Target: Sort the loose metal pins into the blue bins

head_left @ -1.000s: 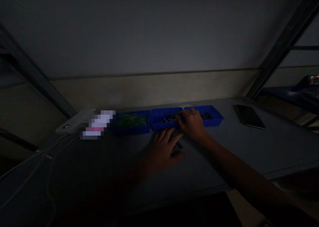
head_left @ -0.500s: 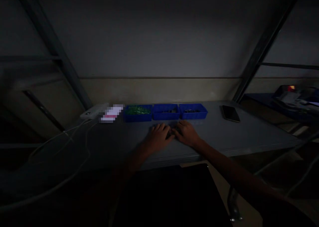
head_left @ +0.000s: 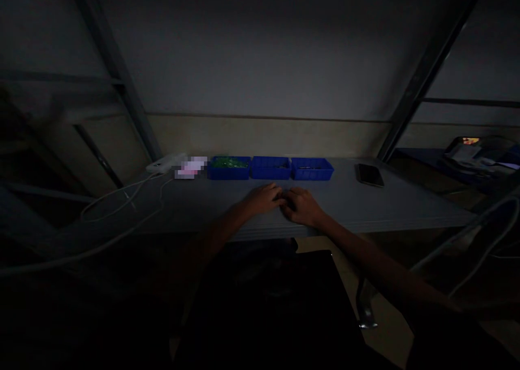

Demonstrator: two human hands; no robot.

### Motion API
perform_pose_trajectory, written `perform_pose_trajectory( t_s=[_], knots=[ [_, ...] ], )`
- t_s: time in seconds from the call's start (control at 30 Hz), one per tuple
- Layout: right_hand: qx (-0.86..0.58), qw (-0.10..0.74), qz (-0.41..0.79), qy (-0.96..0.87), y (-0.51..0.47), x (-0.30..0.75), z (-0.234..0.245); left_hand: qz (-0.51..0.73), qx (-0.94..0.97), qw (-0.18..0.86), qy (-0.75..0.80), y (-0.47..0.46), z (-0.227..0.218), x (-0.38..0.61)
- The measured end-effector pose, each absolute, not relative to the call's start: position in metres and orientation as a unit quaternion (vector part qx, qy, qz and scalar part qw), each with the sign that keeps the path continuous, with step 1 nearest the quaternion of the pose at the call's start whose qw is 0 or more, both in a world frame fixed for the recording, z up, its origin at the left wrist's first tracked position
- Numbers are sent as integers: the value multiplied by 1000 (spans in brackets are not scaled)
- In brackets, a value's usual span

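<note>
The scene is very dark. My left hand (head_left: 264, 196) and my right hand (head_left: 300, 205) meet knuckle to knuckle on the grey table (head_left: 385, 207), near its front edge. Both have their fingers curled round something small and dark that I cannot make out. Behind them stand three blue trays in a row: the left tray (head_left: 228, 168) holds green parts, the middle tray (head_left: 271, 167) and the right tray (head_left: 312, 169) hold small dark parts.
A dark phone (head_left: 369, 175) lies flat right of the trays. A white power strip (head_left: 164, 164) with cables trailing leftward sits at the table's back left. Slanted metal frame posts (head_left: 422, 72) rise on both sides. Another cluttered bench (head_left: 479, 153) shows at far right.
My right hand left the trays and came back to join my left hand in front of them. The view has pulled back, so table and trays look smaller and farther.
</note>
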State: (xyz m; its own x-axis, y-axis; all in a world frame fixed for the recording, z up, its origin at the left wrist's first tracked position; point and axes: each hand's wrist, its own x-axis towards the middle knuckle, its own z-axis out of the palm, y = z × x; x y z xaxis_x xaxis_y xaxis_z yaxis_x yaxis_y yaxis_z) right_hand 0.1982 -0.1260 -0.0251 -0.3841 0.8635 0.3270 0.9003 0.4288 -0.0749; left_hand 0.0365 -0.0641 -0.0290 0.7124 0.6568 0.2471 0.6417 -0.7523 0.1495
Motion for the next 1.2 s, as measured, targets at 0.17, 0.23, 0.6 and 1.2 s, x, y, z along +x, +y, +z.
perform_pose_trajectory(
  t_s=[0.17, 0.23, 0.6, 1.2],
  knots=[
    [-592, 148, -71, -789, -125, 200, -23, 160, 939, 37, 301, -48, -30, 47],
    [-609, 151, -74, -775, -122, 202, -21, 175, 938, 26, 297, -42, -31, 52],
    [-667, 264, 70, -693, -81, 221, -22, 349, 871, 117, 325, -17, -37, 71],
    [-609, 359, 82, -703, -83, 225, -32, 347, 885, 113, 290, -32, -37, 66]
  ],
)
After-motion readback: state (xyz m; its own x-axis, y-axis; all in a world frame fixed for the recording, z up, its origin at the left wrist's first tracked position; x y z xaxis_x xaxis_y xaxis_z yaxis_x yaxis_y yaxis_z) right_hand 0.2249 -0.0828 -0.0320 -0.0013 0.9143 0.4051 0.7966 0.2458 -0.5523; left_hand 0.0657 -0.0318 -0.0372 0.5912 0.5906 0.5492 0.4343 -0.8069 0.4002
